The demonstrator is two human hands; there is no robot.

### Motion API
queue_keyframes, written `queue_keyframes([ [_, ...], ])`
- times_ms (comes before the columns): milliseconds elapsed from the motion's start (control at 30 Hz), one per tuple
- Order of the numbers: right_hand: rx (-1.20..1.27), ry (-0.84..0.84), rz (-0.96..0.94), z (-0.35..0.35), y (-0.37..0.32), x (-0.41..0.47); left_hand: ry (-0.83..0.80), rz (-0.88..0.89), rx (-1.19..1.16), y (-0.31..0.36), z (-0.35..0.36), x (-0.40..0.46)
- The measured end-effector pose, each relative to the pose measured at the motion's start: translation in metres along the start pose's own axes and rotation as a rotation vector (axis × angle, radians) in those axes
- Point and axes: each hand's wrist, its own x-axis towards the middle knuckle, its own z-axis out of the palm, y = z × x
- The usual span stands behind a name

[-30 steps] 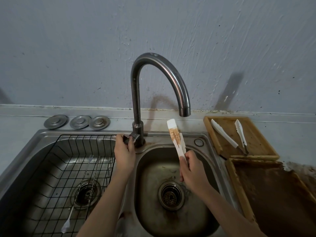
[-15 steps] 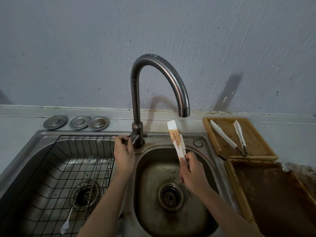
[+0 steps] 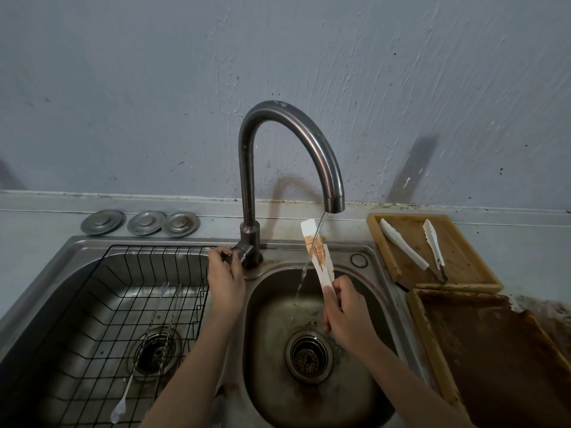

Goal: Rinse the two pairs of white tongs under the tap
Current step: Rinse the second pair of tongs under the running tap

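My right hand (image 3: pixel 346 313) grips a pair of white tongs (image 3: pixel 316 253) stained orange-brown, held upright over the right sink basin (image 3: pixel 278 366) with its tips just under the spout. A thin stream of water (image 3: pixel 304 273) runs from the curved steel tap (image 3: pixel 309 143) down the tongs' left side into the basin. My left hand (image 3: pixel 225 273) is closed on the tap handle (image 3: pixel 239 253) at the tap's base. A second pair of white tongs (image 3: pixel 404 245) lies spread open on the small wooden tray (image 3: pixel 457 242) to the right.
The left basin holds a black wire rack (image 3: pixel 92 304) with a long metal skewer and a fork (image 3: pixel 148 335) in it. Three round metal sink plugs (image 3: pixel 140 223) sit on the ledge behind. A larger, brown-soiled wooden tray (image 3: pixel 494 350) lies at the right front.
Water has started running from the spout onto the stained tongs; before, the tap was dry. Both hands have stayed in nearly the same places.
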Motion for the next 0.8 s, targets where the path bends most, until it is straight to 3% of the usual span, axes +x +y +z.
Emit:
queue_keyframes([
  [300,0.062,0.003,0.019,0.001,-0.002,0.0,-0.009,-0.055,-0.073,0.008,-0.004,-0.005],
  [400,0.206,-0.026,0.085,0.002,-0.002,0.003,0.153,-0.104,-0.054,0.006,0.002,-0.022],
  [500,0.324,-0.103,0.164,0.004,-0.005,0.008,0.258,0.06,-0.019,0.008,0.012,-0.051],
  [533,0.329,-0.131,0.173,0.005,-0.008,0.009,0.207,0.099,-0.027,0.01,0.015,-0.058],
  [600,0.331,-0.176,0.167,0.008,-0.012,0.012,-0.07,0.092,-0.059,0.018,0.021,-0.065],
  [700,0.309,-0.157,0.141,0.014,-0.015,0.014,-0.601,-0.154,-0.349,0.034,0.027,-0.066],
  [800,0.283,-0.112,0.102,0.019,-0.016,0.01,-0.73,-0.314,-0.468,0.038,0.023,-0.065],
])
